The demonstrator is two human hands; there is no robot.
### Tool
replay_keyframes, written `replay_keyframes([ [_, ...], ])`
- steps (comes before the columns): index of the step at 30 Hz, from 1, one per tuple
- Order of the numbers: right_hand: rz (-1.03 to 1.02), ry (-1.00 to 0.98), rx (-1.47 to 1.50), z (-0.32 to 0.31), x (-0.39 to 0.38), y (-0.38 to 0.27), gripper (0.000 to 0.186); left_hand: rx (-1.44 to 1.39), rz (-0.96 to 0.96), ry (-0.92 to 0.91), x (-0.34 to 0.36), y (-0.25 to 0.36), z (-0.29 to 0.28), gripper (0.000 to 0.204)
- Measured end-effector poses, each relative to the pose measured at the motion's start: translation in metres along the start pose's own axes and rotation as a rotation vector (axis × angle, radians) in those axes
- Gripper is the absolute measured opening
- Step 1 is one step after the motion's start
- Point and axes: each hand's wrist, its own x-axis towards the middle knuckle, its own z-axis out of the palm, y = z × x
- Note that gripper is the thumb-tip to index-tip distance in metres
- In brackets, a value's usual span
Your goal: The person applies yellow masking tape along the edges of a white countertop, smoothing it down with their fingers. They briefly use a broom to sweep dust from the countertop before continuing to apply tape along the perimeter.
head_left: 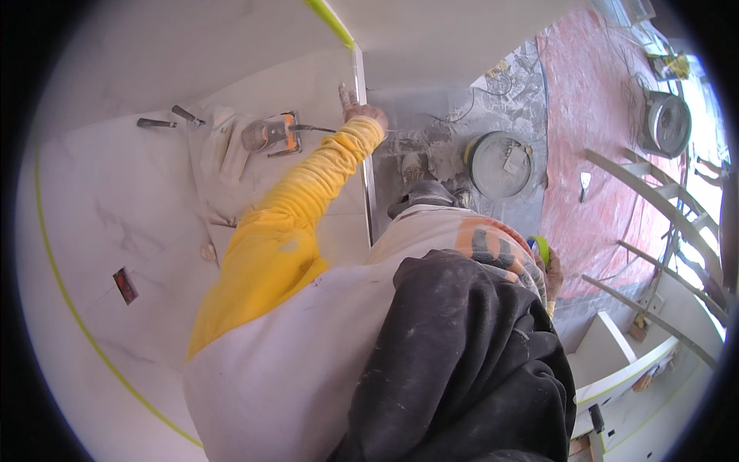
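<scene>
My left hand (363, 114), at the end of a yellow sleeve, reaches forward to the white edge strip (359, 73) where the pale marble-look countertop meets the drop to the floor. Its fingers are stretched out and rest at that edge; nothing shows in them. A length of yellow-green tape (331, 21) runs along the edge farther ahead. Low at my right side, my right hand (553, 279) is closed round a roll of green tape (543, 249) with a blue core, partly hidden by my shirt. An orange-and-grey power sander (269, 136) lies left of my left forearm.
Two dark-handled tools (158, 122) lie beside the sander on a pale cloth. A lidded bucket (500, 165) stands on the dusty floor, another bucket (667, 125) farther right. A putty knife (584, 185) lies on red floor covering near a ladder (670, 200). A socket cutout (125, 286) is at left.
</scene>
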Motion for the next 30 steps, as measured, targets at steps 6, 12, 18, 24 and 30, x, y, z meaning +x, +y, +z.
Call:
replay_keyframes([
  [6, -0.06, -0.146, -0.167, 0.006, 0.021, -0.048, 0.036, -0.174, 0.018, 0.501, 0.07, -0.013, 0.063, 0.042],
  [12, -0.019, -0.116, -0.144, -0.002, 0.022, -0.06, 0.036, -0.677, 0.155, -0.124, -0.076, 0.024, 0.093, 0.06],
  [18, -0.182, -0.202, -0.092, -0.015, 0.034, -0.031, 0.037, -0.641, -0.176, 0.424, -0.036, 0.069, 0.191, 0.086],
  [24, -0.263, -0.31, -0.178, -0.031, 0.062, -0.06, 0.038, -0.329, -0.289, 0.667, 0.022, 0.055, 0.205, 0.072],
  [30, -0.299, -0.282, -0.195, -0.072, 0.066, -0.024, 0.038, -0.59, -0.112, 0.403, -0.076, 0.068, 0.21, 0.069],
])
